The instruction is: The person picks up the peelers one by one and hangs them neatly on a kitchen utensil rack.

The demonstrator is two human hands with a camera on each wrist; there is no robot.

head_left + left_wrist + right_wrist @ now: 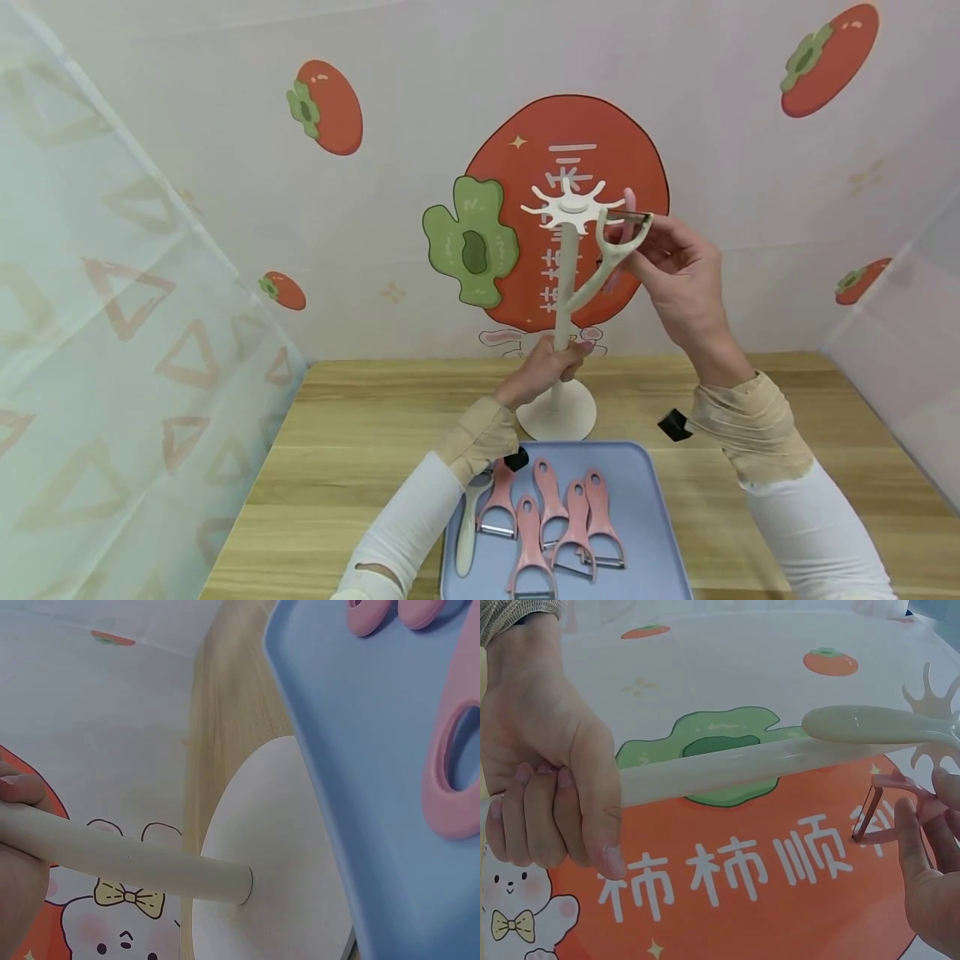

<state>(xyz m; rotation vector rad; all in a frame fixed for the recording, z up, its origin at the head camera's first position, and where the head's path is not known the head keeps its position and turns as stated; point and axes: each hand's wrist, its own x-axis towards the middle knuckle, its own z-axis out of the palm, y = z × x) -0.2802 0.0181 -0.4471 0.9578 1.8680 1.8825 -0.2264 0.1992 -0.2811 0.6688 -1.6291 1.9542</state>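
My left hand (543, 367) grips the pole (566, 283) of a white stand low down, just above its round base (581, 408). In the left wrist view, the pole (135, 859) runs from those fingers into the base. Up beside the stand's ring of prongs (573, 207), my right hand (686, 271) pinches a pink peeler (889, 838), its handle end upward and its blade frame below. A cream peeler (592, 283) is at the prongs, blade up, handle slanting down toward the pole. It partly hides the pink peeler and overlaps my right fingertips in the head view.
A blue tray (645, 483) stands in front of the base on the wooden table (360, 450). In it lie several pink peelers (528, 525) and one cream peeler (467, 533). Behind the stand hangs a cloth backdrop (405, 167) printed with persimmons.
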